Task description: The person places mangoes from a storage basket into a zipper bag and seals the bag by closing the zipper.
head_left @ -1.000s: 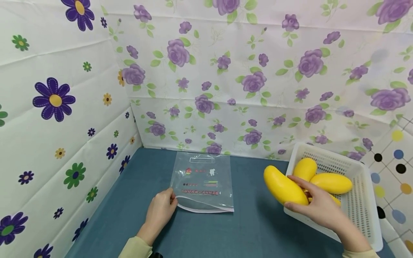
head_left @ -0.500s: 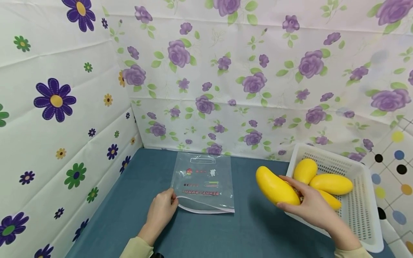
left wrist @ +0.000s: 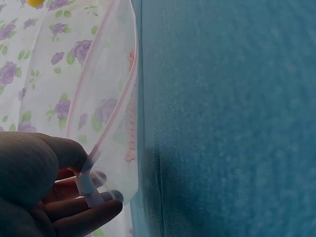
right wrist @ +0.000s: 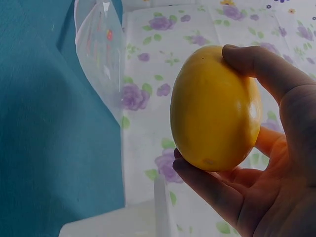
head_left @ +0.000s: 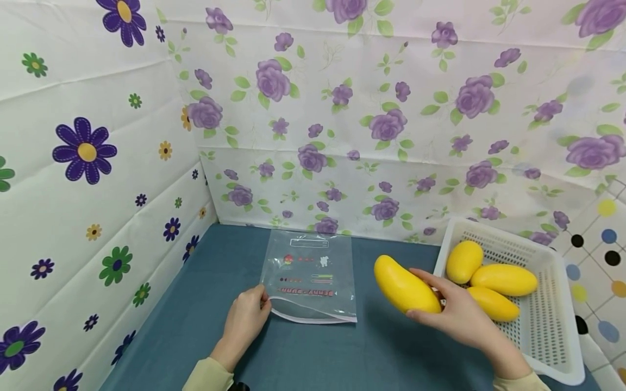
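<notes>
A yellow mango (head_left: 405, 287) is gripped by my right hand (head_left: 457, 312), raised above the table between the bag and the basket. In the right wrist view the thumb and fingers curl round the mango (right wrist: 215, 111). My left hand (head_left: 246, 315) pinches the near left corner of a clear zip bag (head_left: 308, 271) lying on the table. The left wrist view shows the bag's mouth (left wrist: 106, 94) parted, with its edge between the left thumb and fingers. Printed pictures and red letters mark the bag's face.
At the right stands a white plastic basket (head_left: 548, 336) holding several things, among them a yellow mango (head_left: 504, 279). Flowered sheets (head_left: 342, 136) rise behind and to the left of the blue tabletop (head_left: 313, 358).
My right hand has carried the mango leftward, away from the basket and closer to the bag. The left hand keeps its pinch on the bag's corner, hardly moving.
</notes>
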Motion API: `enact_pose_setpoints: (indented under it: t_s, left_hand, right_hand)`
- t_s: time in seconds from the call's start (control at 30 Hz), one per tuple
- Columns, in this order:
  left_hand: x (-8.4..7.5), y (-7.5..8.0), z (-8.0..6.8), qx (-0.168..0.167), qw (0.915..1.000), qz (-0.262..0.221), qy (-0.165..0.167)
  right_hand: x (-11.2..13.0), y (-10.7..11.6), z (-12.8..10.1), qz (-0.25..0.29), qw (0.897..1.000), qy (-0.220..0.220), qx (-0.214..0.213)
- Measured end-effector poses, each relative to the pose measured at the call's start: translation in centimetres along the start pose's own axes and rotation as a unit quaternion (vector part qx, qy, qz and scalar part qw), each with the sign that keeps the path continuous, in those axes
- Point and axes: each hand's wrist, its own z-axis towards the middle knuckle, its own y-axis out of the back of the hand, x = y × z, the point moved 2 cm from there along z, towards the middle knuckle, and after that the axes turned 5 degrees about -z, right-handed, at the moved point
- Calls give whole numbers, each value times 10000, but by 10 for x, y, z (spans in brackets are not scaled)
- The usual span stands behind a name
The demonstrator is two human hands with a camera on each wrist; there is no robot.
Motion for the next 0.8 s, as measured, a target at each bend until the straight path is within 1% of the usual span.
enact_pose_setpoints:
  t_s: [0.27, 0.47, 0.6, 0.8]
  left_hand:
    - [0, -1, 2, -43, 10000, 49, -68]
    - [-1, -1, 1, -154, 9998, 43, -136]
    - [-1, -2, 1, -96, 9999, 48, -81]
    - [-2, -3, 2, 7, 10000, 40, -14]
  right_hand:
    - [8, -8, 2, 69, 9999, 19, 84]
    - [12, -16, 5, 283, 9992, 234, 164]
    - [14, -20, 7, 324, 9987, 360, 144]
    - [15, -26, 10, 233, 9988, 376, 197]
